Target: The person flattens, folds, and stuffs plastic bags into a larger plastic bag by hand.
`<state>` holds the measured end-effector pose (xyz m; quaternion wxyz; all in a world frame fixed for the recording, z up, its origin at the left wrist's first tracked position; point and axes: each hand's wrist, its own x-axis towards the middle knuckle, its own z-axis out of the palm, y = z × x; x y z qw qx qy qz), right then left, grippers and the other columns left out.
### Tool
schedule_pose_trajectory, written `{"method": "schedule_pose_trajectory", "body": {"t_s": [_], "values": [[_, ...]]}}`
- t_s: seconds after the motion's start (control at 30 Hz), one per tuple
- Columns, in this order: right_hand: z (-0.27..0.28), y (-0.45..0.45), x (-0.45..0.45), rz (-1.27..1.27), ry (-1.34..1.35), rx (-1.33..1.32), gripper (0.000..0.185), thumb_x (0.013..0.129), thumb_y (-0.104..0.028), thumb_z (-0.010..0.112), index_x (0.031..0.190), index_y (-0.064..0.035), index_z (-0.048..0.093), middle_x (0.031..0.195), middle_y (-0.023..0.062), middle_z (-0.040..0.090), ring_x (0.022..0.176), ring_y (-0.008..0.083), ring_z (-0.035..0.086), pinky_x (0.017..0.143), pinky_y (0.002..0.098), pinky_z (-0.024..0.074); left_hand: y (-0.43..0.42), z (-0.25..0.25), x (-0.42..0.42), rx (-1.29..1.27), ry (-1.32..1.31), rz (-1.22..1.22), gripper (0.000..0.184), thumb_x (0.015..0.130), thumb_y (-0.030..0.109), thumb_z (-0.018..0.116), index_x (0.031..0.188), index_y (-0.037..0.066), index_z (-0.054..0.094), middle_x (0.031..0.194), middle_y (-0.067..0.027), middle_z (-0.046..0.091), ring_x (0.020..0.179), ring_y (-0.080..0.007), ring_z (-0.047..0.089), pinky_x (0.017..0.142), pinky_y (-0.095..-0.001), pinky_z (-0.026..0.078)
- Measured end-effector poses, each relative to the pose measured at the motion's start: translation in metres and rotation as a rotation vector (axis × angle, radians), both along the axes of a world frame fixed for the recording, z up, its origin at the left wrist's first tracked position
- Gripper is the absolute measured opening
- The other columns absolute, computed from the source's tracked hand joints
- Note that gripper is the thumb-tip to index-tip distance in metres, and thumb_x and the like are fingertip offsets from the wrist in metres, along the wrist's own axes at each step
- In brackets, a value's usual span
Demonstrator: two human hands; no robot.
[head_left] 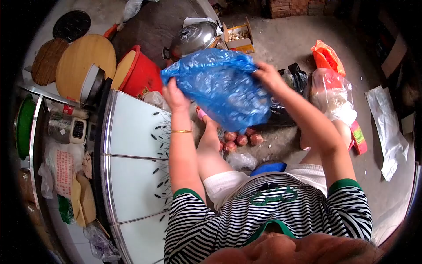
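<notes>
A blue plastic bag (220, 83) is stretched out between my two hands, above the floor in front of me. My left hand (176, 96) grips its left edge, fingers partly hidden behind the film. At the upper right edge, my right hand (269, 75) is closed on the bag's rim. Below the bag, several reddish round onions (241, 139) lie on the floor between my legs. A clear plastic bag (242, 161) rests just nearer to me than the onions. A black plastic bag (281, 115) sits partly hidden behind the blue one and my right forearm.
A cabinet with pale panels (136, 119) stands close on my left. Beyond it are a red bucket (147, 72) and round wooden boards (88, 61). A lidded metal pan (193, 38) and a cardboard box (238, 37) lie ahead. Filled bags (332, 90) stand at right.
</notes>
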<state>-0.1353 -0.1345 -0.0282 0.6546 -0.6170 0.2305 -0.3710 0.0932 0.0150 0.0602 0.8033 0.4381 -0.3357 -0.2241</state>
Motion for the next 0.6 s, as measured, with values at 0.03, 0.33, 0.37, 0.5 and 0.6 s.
{"method": "schedule_pose_trajectory", "body": {"t_s": [0.03,0.33,0.37,0.5,0.6], "values": [[-0.011,-0.021,-0.011,-0.050,-0.017,0.003,0.026,0.083,-0.011,0.056,0.107,-0.0020,0.059,0.088,0.0034,0.063,0.076,0.0135,0.058,0.072,0.0272,0.0484,0.008,-0.001,0.016,0.004,-0.047,0.042,0.023,0.084,0.010,0.050,0.104,0.001,0.057,0.099,-0.0079,0.060,0.087,-0.0170,0.058,0.080,-0.0303,0.047],[0.017,-0.074,-0.067,-0.116,0.277,-0.230,0.022,0.088,-0.024,0.055,0.094,-0.0030,0.058,0.074,0.0014,0.057,0.065,0.0118,0.052,0.056,0.0264,0.0431,0.028,-0.010,0.047,0.285,-0.385,0.140,0.014,0.082,0.006,0.054,0.095,0.002,0.058,0.089,-0.0009,0.058,0.079,-0.0093,0.051,0.075,-0.0245,0.043],[0.020,-0.074,-0.070,-0.116,0.267,-0.237,0.022,0.089,-0.024,0.054,0.095,-0.0038,0.057,0.074,0.0013,0.056,0.064,0.0121,0.052,0.055,0.0269,0.0434,0.026,-0.013,0.050,0.289,-0.434,0.165,0.015,0.084,0.009,0.053,0.096,0.001,0.059,0.090,-0.0018,0.059,0.080,-0.0103,0.053,0.075,-0.0255,0.044],[0.024,-0.063,-0.064,-0.016,-0.060,0.277,0.020,0.092,-0.024,0.049,0.101,-0.0060,0.053,0.081,-0.0001,0.053,0.076,0.0095,0.052,0.069,0.0234,0.0437,0.004,-0.024,0.043,0.386,-0.181,0.183,0.029,0.090,0.023,0.047,0.103,0.000,0.058,0.096,-0.0071,0.061,0.088,-0.0171,0.057,0.077,-0.0315,0.047],[0.042,-0.016,-0.034,0.112,-0.261,0.372,0.035,0.090,-0.024,0.051,0.122,-0.0133,0.039,0.103,0.0059,0.055,0.089,0.0186,0.056,0.072,0.0379,0.0497,-0.016,-0.017,-0.025,0.384,0.220,-0.125,0.044,0.093,0.034,0.038,0.123,0.002,0.046,0.118,-0.0134,0.054,0.102,-0.0277,0.056,0.087,-0.0454,0.046]]}}
